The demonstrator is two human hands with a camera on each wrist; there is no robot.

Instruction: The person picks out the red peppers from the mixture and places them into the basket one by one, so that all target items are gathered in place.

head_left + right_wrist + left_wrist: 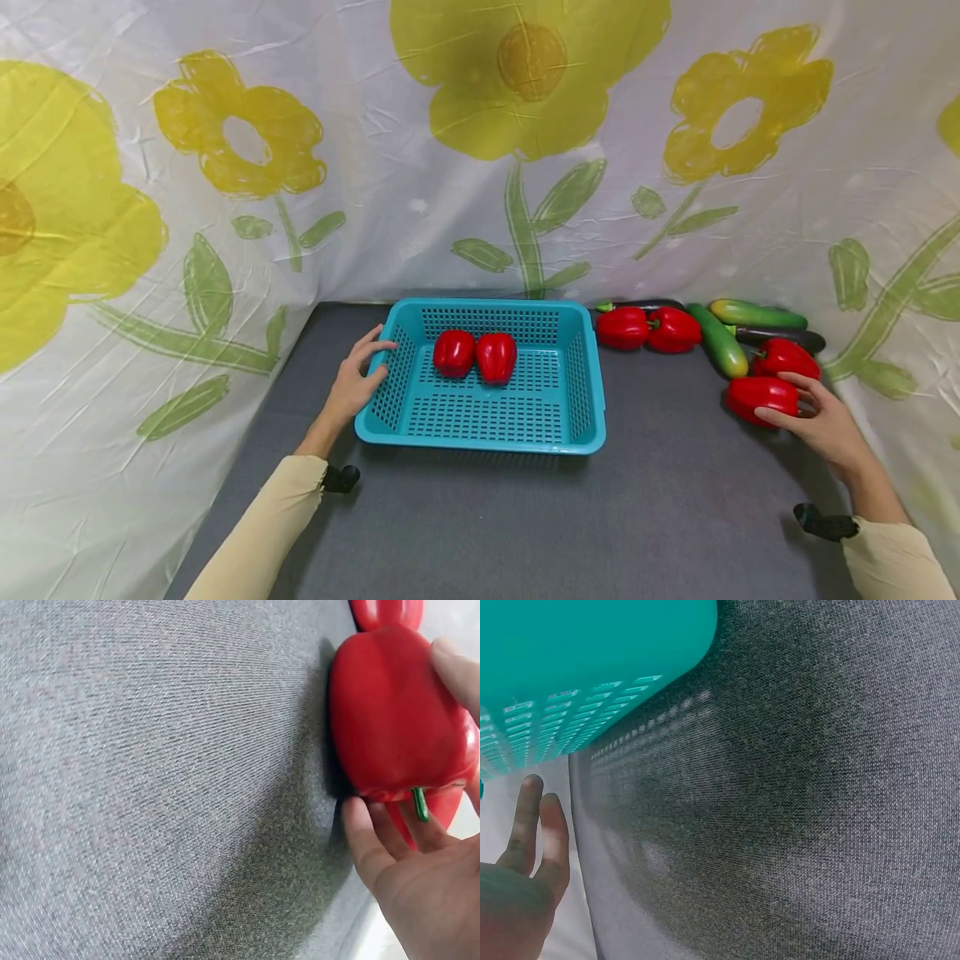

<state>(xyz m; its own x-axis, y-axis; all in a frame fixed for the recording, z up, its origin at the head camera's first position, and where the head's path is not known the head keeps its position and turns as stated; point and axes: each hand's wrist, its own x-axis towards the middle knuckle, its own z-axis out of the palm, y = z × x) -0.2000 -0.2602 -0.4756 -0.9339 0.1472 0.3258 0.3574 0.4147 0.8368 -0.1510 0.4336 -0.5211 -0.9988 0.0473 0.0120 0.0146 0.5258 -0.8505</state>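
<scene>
A blue plastic basket [480, 450] holds two red bell peppers [453, 353] [496, 358] side by side. At its left rim is my left hand [354, 382], fingers spread and fairly straight; in the left wrist view the hand [525, 877] shows two extended fingers beside the basket wall [592, 645]. Far to the right, my right hand [828, 425] grips a red bell pepper [761, 398] lying on the dark cloth. The right wrist view has this pepper [401, 712] between the thumb and fingers of the hand [427, 885], its green stem facing the palm.
Right of the basket lie two red peppers [622, 328] [673, 331], with a thin dark eggplant [648, 304] behind. Green cucumbers [718, 342] [761, 315], another eggplant [783, 337] and a red pepper [786, 358] surround the gripped one. A flowered curtain [375, 208] borders the table.
</scene>
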